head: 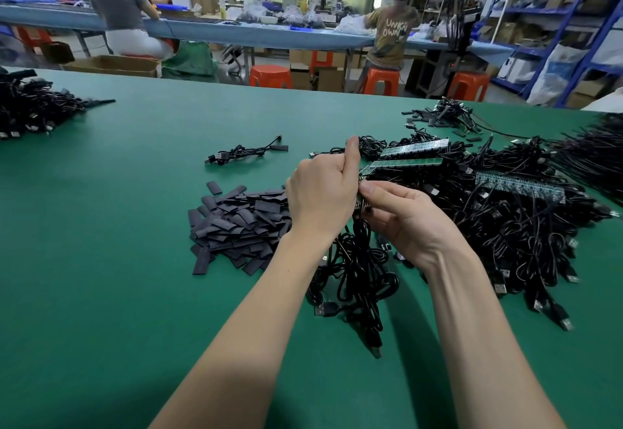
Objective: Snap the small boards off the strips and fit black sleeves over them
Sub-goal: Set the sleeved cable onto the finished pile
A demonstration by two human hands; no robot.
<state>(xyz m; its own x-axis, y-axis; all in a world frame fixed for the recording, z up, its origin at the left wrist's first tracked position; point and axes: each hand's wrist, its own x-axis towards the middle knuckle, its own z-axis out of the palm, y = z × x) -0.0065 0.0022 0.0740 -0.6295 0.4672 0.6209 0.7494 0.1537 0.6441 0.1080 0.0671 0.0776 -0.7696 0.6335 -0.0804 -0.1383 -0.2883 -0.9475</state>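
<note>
Left hand: the left hand [323, 192] has its fingers curled and its thumb up, gripping the near end of a green board strip [404, 163]; what lies under the fingers is hidden.
Right hand: the right hand [404, 219] pinches a small board [360, 204] between thumb and forefinger, right against the left hand; the piece is mostly covered.
Cable in hand: a black cable bundle [354, 277] hangs from the pinched piece down to the surface [118, 226].
Board strips: a second strip [416, 148] lies just behind the held one, a bluish strip [519, 187] further right, all on the cable heap [505, 226].
Sleeves: a pile of flat black sleeves [236, 223] lies on the green surface just left of the left hand.
Single cable: one coiled cable [246, 153] lies apart, beyond the sleeves.
Far corners: another cable heap [33, 108] at far left; loose sleeves and boards [441, 115] at far right.
</note>
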